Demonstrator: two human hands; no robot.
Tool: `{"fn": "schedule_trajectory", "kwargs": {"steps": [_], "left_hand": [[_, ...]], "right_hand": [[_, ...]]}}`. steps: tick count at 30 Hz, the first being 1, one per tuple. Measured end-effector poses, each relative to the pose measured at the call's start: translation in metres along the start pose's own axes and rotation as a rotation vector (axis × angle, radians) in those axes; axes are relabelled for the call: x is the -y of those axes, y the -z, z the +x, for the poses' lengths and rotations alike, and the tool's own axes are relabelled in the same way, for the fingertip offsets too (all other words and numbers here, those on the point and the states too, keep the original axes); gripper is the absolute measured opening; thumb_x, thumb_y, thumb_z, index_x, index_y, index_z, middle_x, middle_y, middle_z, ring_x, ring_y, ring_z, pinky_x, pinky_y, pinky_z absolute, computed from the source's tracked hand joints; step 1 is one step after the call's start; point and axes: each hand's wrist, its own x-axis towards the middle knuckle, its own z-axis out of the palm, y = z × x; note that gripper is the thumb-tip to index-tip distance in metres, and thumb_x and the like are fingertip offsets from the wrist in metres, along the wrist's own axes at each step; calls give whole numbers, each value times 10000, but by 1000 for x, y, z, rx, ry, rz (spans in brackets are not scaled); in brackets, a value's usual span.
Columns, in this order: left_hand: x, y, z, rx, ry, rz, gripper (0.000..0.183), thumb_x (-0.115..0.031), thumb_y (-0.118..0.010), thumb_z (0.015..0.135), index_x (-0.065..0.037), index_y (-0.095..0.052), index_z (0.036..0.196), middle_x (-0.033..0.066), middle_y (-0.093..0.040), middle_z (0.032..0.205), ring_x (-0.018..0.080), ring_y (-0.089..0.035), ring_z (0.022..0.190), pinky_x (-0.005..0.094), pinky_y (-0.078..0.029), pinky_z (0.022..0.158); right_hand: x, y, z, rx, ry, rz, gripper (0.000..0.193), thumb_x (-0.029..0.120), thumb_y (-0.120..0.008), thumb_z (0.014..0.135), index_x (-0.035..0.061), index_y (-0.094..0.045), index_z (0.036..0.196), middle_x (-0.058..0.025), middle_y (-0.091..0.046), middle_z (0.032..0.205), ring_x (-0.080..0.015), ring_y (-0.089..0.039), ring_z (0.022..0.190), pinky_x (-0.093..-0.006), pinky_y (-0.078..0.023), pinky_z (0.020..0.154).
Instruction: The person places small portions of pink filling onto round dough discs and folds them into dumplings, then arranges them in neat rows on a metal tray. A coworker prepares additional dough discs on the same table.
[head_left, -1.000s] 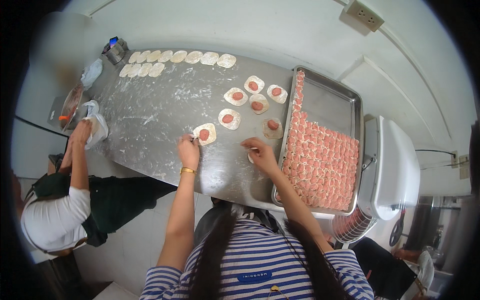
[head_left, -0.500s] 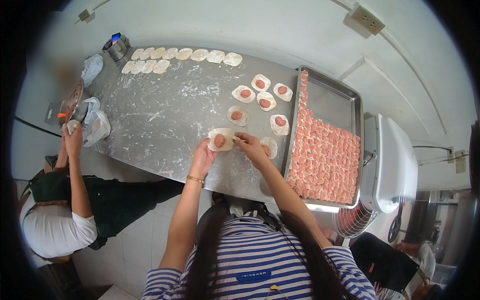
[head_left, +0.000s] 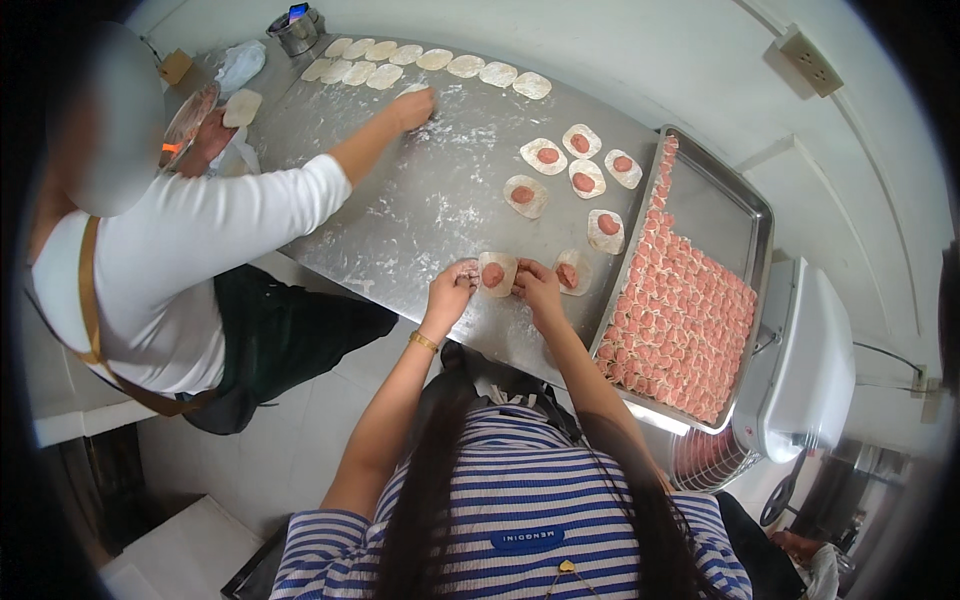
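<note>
Head view: left hand (head_left: 455, 288) and right hand (head_left: 538, 288), fingers nearly closed, grip left and right edges of a pale, squarish dough wrapper (head_left: 507, 264) (bearing oval, pink filling (head_left: 492, 275)).

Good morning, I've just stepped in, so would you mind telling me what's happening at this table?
The person wearing the camera has a meat-topped wrapper between the left hand and right hand, which are at its opposite edges. Seven more topped wrappers lie open on the metal table. To the right, a tray is largely covered with small meat-filled pieces. A co-worker reaches one hand toward the plain wrappers.
</note>
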Motion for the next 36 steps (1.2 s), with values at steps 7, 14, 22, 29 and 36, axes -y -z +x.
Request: {"fn": "schedule_trajectory", "kwargs": {"steps": [7,14,22,29,36], "left_hand": [[-5,-6,-9,7,-131,197,327,44,-558,799,-9,-603,1118,5,-644,842,69,-564,691,207,-461,628],[-1,-4,-6,53,6,-153,177,37,-597,808,-20,-596,976,18,-623,825,53,-554,703,199,-449,594],[-12,0,-19,27,21,-498,128,28,-583,848,-30,-550,958,52,-598,961,120,-605,863,237,-515,732],[-16,20,-17,131,121,-253,193,13,-628,812,-36,-589,994,69,-599,1028,160,-594,996,246,-504,768],[-16,15,-15,86,-402,252,175,28,-704,688,-29,-580,797,93,-648,953,224,-638,921,307,-511,724]], "right_hand": [[-11,-1,-13,-28,309,-561,269,-31,-593,772,-34,-618,1040,-74,-635,924,-120,-601,799,-233,-471,716],[-1,-1,-7,3,48,-230,186,-5,-626,795,-12,-625,981,-62,-618,985,-112,-592,823,-232,-458,710],[11,-17,-21,141,132,-81,255,-26,-605,774,-27,-593,1029,-57,-641,931,-119,-592,845,-238,-466,736],[1,-3,-4,137,179,-421,285,-44,-608,736,-13,-609,1020,-71,-651,901,-124,-614,774,-249,-490,706],[8,-8,-18,182,329,-633,310,-50,-627,712,-23,-598,1020,-99,-655,939,-177,-636,837,-283,-508,778]]}}
